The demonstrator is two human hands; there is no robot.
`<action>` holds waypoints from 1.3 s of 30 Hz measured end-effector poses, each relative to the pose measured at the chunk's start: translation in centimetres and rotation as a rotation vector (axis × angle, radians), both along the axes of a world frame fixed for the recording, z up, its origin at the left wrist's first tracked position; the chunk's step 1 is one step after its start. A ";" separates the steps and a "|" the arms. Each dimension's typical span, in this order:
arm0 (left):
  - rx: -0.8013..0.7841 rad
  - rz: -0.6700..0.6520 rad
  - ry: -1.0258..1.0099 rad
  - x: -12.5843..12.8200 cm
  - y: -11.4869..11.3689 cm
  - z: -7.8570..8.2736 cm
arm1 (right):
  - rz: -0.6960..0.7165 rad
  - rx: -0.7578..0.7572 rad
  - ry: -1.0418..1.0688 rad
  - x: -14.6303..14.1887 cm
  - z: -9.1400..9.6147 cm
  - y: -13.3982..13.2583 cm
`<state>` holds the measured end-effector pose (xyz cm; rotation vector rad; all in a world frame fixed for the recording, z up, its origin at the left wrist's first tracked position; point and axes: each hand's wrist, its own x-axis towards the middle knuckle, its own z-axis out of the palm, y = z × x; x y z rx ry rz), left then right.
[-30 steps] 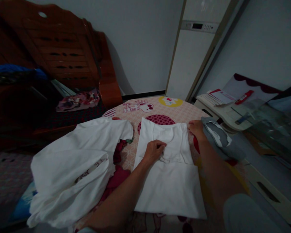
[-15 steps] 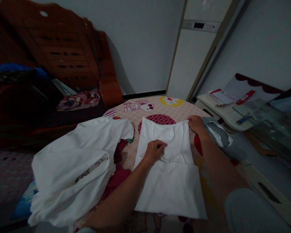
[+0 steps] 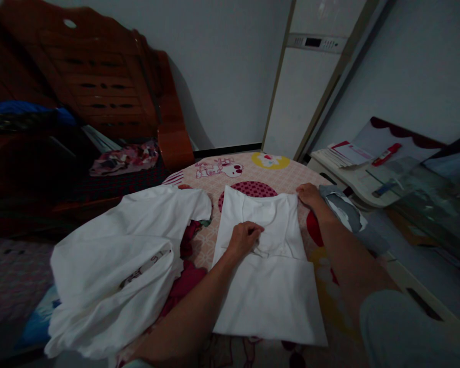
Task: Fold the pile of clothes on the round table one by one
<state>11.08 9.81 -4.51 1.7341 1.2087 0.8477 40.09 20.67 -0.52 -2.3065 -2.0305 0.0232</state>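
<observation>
The right hand (image 3: 309,196) had crept slightly along the far right corner of the white shirt (image 3: 268,291), which lay on the table (image 3: 230,176); its grip I could not tell. The left hand (image 3: 245,237) pinched the shirt's middle, fingers closed. Folding seemed halfway; the next fold needs even edges.
</observation>
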 end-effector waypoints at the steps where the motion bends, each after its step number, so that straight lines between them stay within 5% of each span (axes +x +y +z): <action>1: 0.000 -0.002 0.004 0.0 0.0 0.0 | -0.014 -0.014 0.011 -0.1 0.1 0.1; 12: 0.039 -0.010 -0.016 0.0 0.1 -0.3 | -0.125 0.142 0.064 -2.6 -0.7 -2.5; 20: -0.007 -0.167 -0.084 -0.1 -0.3 0.0 | 0.216 0.114 0.187 -7.1 -0.9 -6.2; 30: 0.017 -0.241 -0.047 -0.1 -0.2 -0.3 | 0.355 -0.008 -0.034 -11.6 1.1 -5.7; 39: 0.021 -0.233 -0.014 0.0 -0.4 0.2 | 0.381 -0.025 -0.035 -13.5 0.5 -5.8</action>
